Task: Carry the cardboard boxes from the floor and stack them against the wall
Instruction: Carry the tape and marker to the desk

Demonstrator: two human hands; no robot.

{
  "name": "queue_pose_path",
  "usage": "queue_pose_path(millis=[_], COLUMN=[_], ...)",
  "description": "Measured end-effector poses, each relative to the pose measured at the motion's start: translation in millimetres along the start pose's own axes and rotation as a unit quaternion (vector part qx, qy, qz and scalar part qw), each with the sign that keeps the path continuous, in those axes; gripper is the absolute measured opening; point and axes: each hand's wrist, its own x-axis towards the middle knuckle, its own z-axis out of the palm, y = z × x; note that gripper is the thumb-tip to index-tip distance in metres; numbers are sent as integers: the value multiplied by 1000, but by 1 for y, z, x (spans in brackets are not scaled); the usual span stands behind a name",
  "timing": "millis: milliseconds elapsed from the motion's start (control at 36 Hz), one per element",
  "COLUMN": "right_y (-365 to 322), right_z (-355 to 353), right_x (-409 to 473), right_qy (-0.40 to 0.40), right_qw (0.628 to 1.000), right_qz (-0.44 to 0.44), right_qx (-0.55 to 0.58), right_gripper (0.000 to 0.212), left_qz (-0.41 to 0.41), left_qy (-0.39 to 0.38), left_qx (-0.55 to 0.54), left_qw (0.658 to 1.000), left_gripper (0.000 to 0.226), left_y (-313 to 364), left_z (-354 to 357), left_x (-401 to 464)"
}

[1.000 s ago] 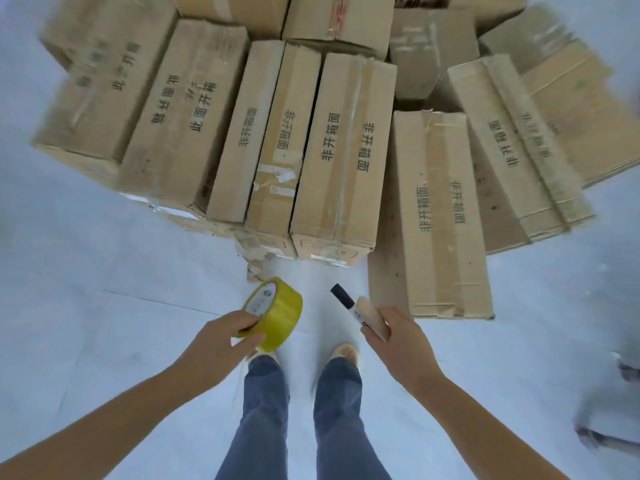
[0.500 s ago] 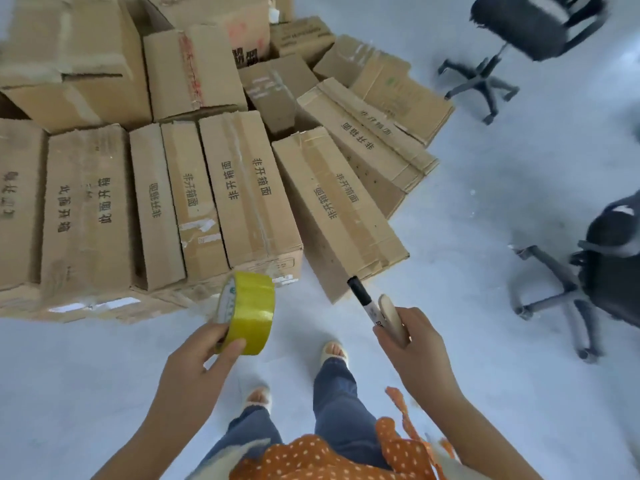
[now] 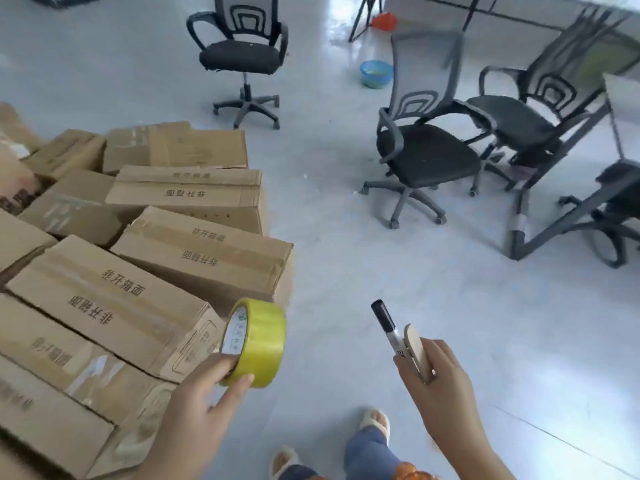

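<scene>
Several brown cardboard boxes [image 3: 138, 265] with printed black characters lie packed together on the pale floor, filling the left side of the head view. My left hand [image 3: 201, 414] grips a roll of yellow tape [image 3: 256, 342] just right of the nearest boxes. My right hand [image 3: 438, 389] holds a black marker [image 3: 384, 323] together with a small beige tool [image 3: 417, 351], above bare floor. Neither hand touches a box.
Three black mesh office chairs stand ahead: one chair [image 3: 242, 57] at the back, two chairs [image 3: 426, 147] to the right. A blue basin [image 3: 375, 73] and an orange object [image 3: 383, 20] sit on the floor behind. A table frame [image 3: 554, 220] stands at right. My feet [image 3: 375, 422] are below.
My view has swung to the right, so the boxes have slid to the left and the chairs have come into sight. Both hands still hold the same things.
</scene>
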Motion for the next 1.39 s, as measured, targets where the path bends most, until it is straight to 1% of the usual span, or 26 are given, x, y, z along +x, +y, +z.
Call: queue_pose_path(millis=[83,194,361,556,667,694,722,750,778,833,861,889,944,1056,1111,1222,1333,1389], right_y=[19,42,89,162,211,217,234,245,248,270,280,289,307,338,352,379,407,419], right_z=[-18,-45,-99,-179,-233,-239,-257,-270,-274,-300,-313,-327,-348,-380,-394,-423,-461,-486], right_x=[-19,-39,-65,-99,-113,-113,-118,-121,-118,-123,-125,-126,-128,-122,-116,-91,-46,-16], right_qy=[49,113,185,230,240,243,253,258,256,269,276,283,296,316,325,343,357,370], right_qw=[998,990,975,962,960,959,956,954,955,950,948,945,941,931,926,917,911,906], right_qz=[31,60,102,129,127,128,132,135,134,141,143,144,148,162,171,179,185,183], right_qx=[26,56,69,72,65,67,69,68,67,72,75,75,72,78,88,93,93,93], right_gripper=[20,18,15,19,24,25,25,25,25,26,27,27,26,26,25,24,23,22], left_qz=[28,57,83,101,93,94,96,98,102,111,108,103,102,121,123,135,146,153], left_qy=[-35,-72,-116,-179,-202,-202,-206,-209,-208,-222,-230,-243,-266,-283,-292,-311,-330,-342], left_qx=[-4,-14,-21,-20,-23,-29,-27,-28,-27,-15,-8,-8,-14,-23,-29,-22,-21,-20], left_qw=[999,996,989,978,975,974,973,972,972,969,967,965,958,951,948,941,932,927], left_gripper=[22,22,19,21,25,24,19,9,16,43,49,51,48,25,21,26,26,35], left_y=[13,35,65,115,150,156,169,176,177,191,199,209,225,248,258,278,300,314], left_z=[18,51,114,211,278,285,311,330,334,367,384,399,426,476,500,550,608,641], left_x=[7,10,4,-20,-45,-50,-58,-64,-65,-76,-80,-83,-86,-78,-71,-47,-9,16])
